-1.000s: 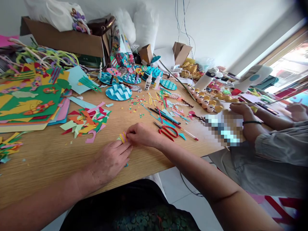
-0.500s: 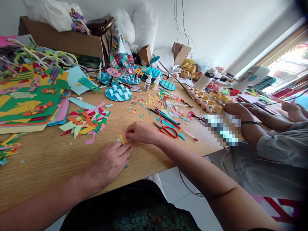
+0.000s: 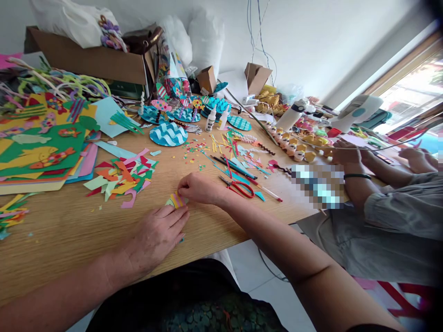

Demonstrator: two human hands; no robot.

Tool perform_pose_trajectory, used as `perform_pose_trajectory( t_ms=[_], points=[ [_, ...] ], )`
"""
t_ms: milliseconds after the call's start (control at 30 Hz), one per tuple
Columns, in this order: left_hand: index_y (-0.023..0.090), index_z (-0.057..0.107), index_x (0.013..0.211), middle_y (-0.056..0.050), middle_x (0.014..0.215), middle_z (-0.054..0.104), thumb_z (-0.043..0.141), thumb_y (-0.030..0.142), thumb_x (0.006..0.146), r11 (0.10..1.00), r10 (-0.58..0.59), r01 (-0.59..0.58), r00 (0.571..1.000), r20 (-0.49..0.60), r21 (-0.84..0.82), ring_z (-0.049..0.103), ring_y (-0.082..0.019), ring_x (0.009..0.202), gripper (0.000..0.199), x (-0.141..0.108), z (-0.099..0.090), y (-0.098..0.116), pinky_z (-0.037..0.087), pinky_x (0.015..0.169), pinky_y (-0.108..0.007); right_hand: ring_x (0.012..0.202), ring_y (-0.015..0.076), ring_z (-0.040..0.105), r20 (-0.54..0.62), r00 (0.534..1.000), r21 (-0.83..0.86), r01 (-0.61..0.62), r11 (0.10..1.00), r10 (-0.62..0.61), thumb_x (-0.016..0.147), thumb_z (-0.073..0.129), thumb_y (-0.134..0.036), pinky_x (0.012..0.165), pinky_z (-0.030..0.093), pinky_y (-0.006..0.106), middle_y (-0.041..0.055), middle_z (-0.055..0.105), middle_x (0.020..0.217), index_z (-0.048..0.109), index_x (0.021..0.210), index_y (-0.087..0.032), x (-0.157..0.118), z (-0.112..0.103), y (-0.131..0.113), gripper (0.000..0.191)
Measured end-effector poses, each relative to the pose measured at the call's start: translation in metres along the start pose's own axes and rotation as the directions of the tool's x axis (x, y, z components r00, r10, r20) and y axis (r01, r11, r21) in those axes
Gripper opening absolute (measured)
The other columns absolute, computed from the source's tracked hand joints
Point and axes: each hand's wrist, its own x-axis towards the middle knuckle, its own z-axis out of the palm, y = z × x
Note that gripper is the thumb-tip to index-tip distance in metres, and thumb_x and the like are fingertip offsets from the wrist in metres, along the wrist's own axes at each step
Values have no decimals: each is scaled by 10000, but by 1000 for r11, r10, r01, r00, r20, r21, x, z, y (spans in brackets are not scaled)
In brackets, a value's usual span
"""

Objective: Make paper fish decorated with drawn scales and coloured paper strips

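Note:
My left hand (image 3: 155, 235) lies on the wooden table with its fingers stretched out, their tips against the lower edge of a small striped paper piece (image 3: 176, 200) in yellow, pink and pale green. At the right end of that piece, my right hand (image 3: 199, 188) has thumb and fingers pinched together; what they hold is too small to make out. A bit of blue shows under my left fingertips. Red-handled scissors (image 3: 243, 189) lie right of my right hand, beside dark pens (image 3: 232, 167).
Coloured paper scraps (image 3: 124, 177) and stacked sheets (image 3: 41, 182) lie on the left. Behind are glue bottles (image 3: 211, 120), a wavy blue disc (image 3: 168, 134) and a cardboard box (image 3: 90, 60). Another person's hands (image 3: 348, 159) are at the right, near a white bottle (image 3: 292, 115).
My right hand has shifted slightly left and up over the striped piece, showing more of its green left end. My left hand stays nearly still. The view has moved slightly.

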Motion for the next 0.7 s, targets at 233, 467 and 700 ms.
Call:
perform_pose_trajectory(
  t_ms=[233, 467, 700],
  points=[
    [113, 591, 1119, -112, 1171, 624, 457, 237, 873, 1000, 6, -6, 1000, 3, 27, 587, -237, 987, 307, 0, -7, 1, 460, 827, -367, 588, 74, 505, 14, 1000, 50, 13, 999, -13, 745, 481, -153, 536, 324, 180, 15, 668, 706, 729, 818, -123, -6, -4, 1, 260],
    [122, 592, 1119, -104, 1171, 626, 453, 228, 875, 999, 32, -32, 999, 0, 18, 584, -240, 969, 300, 1, -10, 5, 466, 800, -373, 589, 83, 504, -46, 999, 30, 10, 1000, -9, 755, 468, -134, 540, 325, 190, 38, 670, 715, 724, 815, -109, -1, 1, 2, 263],
    [190, 491, 1239, -48, 1238, 577, 319, 145, 907, 1000, -5, 1, 986, -165, -24, 494, -197, 1152, 377, -11, -39, -25, 394, 969, -353, 587, 76, 504, -342, 938, 138, -9, 990, 56, 781, 482, -125, 584, 337, 193, 24, 662, 704, 709, 838, -116, -22, -14, 19, 234]
  ],
)
